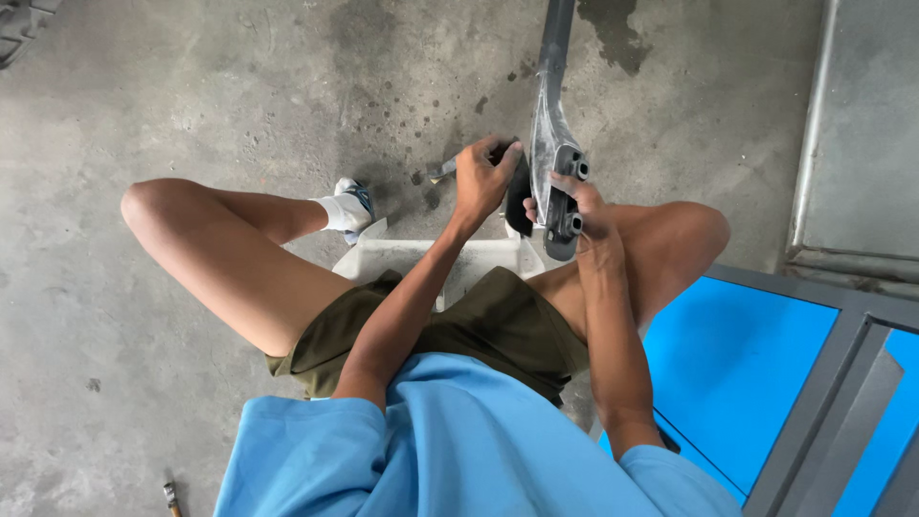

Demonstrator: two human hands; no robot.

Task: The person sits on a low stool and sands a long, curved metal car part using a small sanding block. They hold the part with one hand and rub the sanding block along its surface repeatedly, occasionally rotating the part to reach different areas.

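Head view. Open concrete floor (191, 96) spans the far and left parts of the scene, stained dark around the work spot. The right side is closed in by a grey metal frame with blue panels (737, 364) near the person's right leg, and by a grey metal sheet (862, 124) at the far right.

The person sits on a white plastic stool (421, 257), knees spread. A long grey metal bar (553, 86) runs from the far edge of the scene down between the knees, ending in a bracket with round holes (565, 196).

The left hand (483, 177) is raised before the bar, fingers curled shut around a slim tool (442, 169) whose tip sticks out to the left. The right hand (586, 206) sits behind the bracket end, fingers wrapped on it, steadying the bar against the right knee. A dark object just left of the bar is partly hidden by the hands; its kind cannot be told.

A white-socked foot in a shoe (347, 206) rests left of the stool. A small brush (172, 498) lies on the near floor, well apart.
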